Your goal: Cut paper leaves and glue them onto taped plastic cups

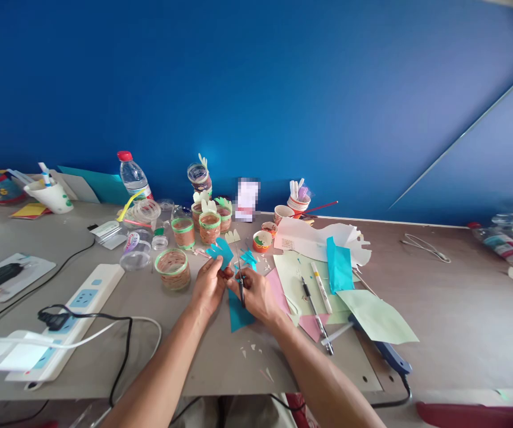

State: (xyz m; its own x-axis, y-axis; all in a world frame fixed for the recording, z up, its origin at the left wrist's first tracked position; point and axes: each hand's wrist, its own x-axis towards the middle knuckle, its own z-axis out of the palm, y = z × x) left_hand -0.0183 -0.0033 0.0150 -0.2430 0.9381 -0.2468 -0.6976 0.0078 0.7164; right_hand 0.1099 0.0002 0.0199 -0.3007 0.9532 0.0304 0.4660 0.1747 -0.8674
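Observation:
Near the middle of the desk, my left hand (209, 285) is closed on a piece of blue paper (223, 252) cut with finger-like lobes. My right hand (256, 294) grips a pair of scissors (241, 282), their blades pointing away from me beside the paper. Under the right hand lies a flat blue sheet (239, 321). Small blue scraps (249, 258) lie just beyond the scissors. Left of my hands stands a twine-wrapped clear cup (173, 270) with a green rim. Behind it several similar cups (210, 227) stand together, some with pale green paper petals.
A power strip (78, 315) with cables lies at the left. A water bottle (134, 175) stands by the blue wall. To the right are a pen (316, 315), a white marker (321, 288), pale green paper (378, 315) and a blue-handled corded tool (392, 356).

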